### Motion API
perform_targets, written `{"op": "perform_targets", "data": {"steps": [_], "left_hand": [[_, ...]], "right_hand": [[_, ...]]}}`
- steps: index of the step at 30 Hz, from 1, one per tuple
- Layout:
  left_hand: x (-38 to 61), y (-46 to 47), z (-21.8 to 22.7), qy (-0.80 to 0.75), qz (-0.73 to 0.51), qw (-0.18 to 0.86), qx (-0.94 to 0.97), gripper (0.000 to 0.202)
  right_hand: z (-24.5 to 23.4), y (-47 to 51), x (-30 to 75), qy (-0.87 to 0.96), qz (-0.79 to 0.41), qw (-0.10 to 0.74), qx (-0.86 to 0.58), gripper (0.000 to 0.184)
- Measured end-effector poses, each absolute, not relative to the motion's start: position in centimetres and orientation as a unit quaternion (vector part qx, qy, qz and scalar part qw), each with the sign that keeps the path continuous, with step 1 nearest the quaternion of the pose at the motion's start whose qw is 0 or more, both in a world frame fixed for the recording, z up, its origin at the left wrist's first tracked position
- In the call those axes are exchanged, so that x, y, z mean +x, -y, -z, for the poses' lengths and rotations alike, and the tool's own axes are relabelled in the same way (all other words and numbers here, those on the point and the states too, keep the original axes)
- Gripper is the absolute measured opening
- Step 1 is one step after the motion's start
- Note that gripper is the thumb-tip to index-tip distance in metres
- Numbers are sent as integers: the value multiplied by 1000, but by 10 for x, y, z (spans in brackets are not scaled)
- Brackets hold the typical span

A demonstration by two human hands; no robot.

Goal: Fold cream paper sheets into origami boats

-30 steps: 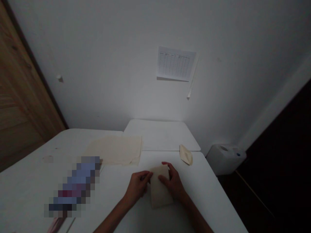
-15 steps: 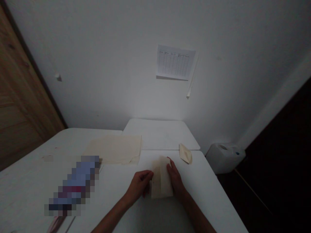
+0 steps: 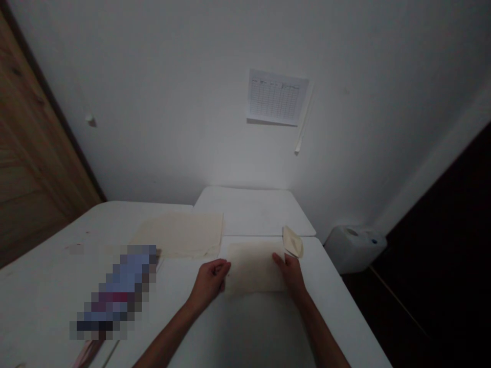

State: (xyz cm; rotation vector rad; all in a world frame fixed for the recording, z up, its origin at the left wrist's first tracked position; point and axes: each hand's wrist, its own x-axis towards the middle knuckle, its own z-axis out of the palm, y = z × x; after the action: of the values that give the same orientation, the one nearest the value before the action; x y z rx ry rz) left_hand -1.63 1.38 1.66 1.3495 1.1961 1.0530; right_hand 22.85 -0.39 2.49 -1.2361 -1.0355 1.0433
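Observation:
A cream sheet of paper (image 3: 254,267) lies flat and wide on the white table (image 3: 249,332) in front of me. My left hand (image 3: 208,282) grips its left edge with curled fingers. My right hand (image 3: 291,271) presses on its right edge, fingers together. A small folded cream paper piece (image 3: 293,242) lies just beyond my right hand. A stack of cream sheets (image 3: 180,235) rests further back to the left.
A blurred-out object (image 3: 115,294) lies on the table's left side. A second white table (image 3: 255,210) butts against the wall behind. A printed sheet (image 3: 276,97) hangs on the wall. A white container (image 3: 355,248) stands on the floor at right; a wooden door (image 3: 30,168) at left.
The paper was folded narrow between my hands; it has been opened out wide and laid flat, with my hands moved apart to its two sides.

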Motion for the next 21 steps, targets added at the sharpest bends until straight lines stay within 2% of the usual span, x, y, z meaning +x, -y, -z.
{"op": "perform_targets", "data": {"steps": [2,10,17,21], "left_hand": [[-18,-15,-19,-494,-441,506,553,43],[-21,-17,-24,-511,-476,516,496,48],[-23,-20,-15,-493,-449,548,504,47],[-24,-21,-13,-498,-439,550,507,46]], "right_hand": [[-23,3,229,467,-412,554,-553,53],[-22,6,223,463,-469,538,-526,53],[-19,1,228,452,-393,602,-528,43],[-20,2,231,456,-407,605,-511,39]]}}
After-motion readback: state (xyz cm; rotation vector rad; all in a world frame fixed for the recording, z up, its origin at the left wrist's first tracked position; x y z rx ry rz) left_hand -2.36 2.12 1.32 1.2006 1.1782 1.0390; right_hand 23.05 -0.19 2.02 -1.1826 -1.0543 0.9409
